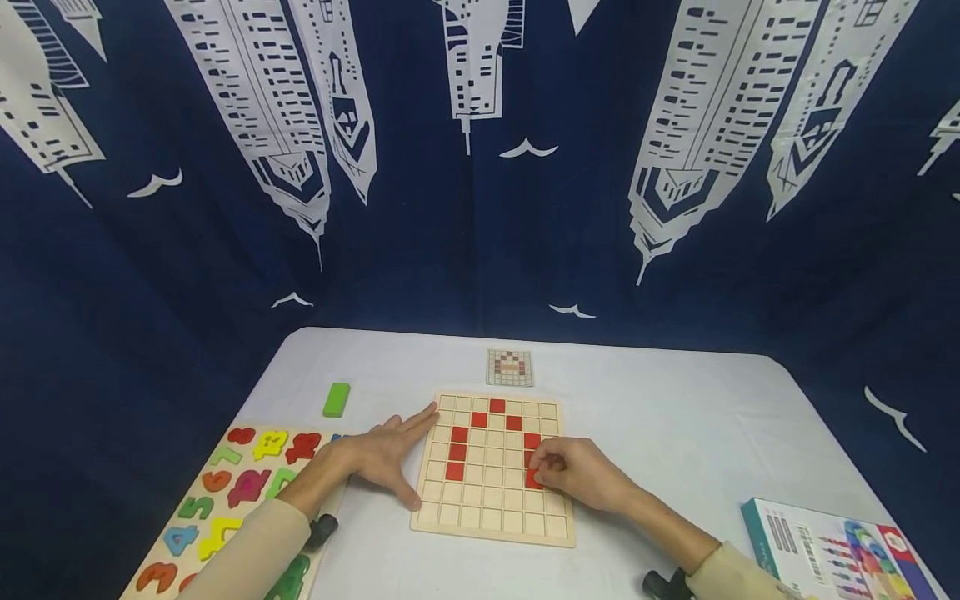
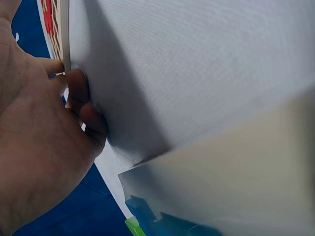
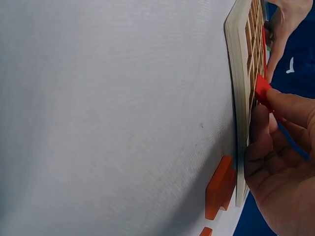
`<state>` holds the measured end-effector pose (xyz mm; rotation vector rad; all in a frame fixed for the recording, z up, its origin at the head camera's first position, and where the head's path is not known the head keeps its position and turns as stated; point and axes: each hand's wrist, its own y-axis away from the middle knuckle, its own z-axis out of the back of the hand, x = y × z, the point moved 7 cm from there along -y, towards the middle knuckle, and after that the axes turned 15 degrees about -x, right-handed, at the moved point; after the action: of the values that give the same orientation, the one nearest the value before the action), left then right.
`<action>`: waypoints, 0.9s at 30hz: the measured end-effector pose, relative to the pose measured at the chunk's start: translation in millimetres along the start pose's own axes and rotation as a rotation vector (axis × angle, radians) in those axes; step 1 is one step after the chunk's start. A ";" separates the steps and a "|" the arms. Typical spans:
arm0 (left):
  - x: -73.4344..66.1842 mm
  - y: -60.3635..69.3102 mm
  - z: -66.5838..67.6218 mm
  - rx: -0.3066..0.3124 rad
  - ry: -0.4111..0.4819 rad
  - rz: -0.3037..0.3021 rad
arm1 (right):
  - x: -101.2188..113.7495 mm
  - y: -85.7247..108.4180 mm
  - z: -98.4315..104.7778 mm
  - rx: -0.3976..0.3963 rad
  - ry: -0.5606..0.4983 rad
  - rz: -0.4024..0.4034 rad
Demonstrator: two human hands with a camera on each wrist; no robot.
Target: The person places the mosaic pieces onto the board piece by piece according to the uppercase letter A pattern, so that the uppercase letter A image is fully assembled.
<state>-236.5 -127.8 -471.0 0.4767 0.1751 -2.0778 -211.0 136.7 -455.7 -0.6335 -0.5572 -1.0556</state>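
A wooden grid board [image 1: 487,493] lies flat on the white table, with several red square tiles set in an arch-like pattern. My right hand [image 1: 581,475] is over its right side. Between thumb and fingers it pinches a red tile [image 3: 262,90], tilted against the grid in the right wrist view. Spread along the board's left edge, my left hand [image 1: 386,454] touches the rim with its fingertips and thumb. In the left wrist view, that hand [image 2: 44,137] has relaxed fingers beside the board's edge. A small card [image 1: 510,367] printed with a red pattern lies behind the board.
A number puzzle board [image 1: 247,457] with colourful pieces lies under my left forearm. Behind it is a green block [image 1: 337,400]. A printed box [image 1: 817,550] sits at the front right. Orange pieces [image 3: 220,189] lie near the grid board in the right wrist view.
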 end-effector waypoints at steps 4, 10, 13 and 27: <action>0.3 0.2 0.3 0.006 -0.003 0.008 | 2.8 -0.4 0.7 -0.009 0.018 0.013; -0.7 0.6 0.8 0.011 0.002 0.011 | 3.7 -0.9 1.9 -0.028 0.057 0.037; -1.7 0.8 1.4 0.013 0.002 0.014 | 4.0 -1.2 1.9 -0.031 0.057 0.043; -1.2 0.1 1.0 0.021 -0.001 0.020 | 3.2 -1.9 -1.8 0.000 0.058 0.029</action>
<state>-236.1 -127.1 -469.6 0.4884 0.1476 -2.0623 -211.3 132.8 -454.3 -0.6077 -0.4965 -1.0429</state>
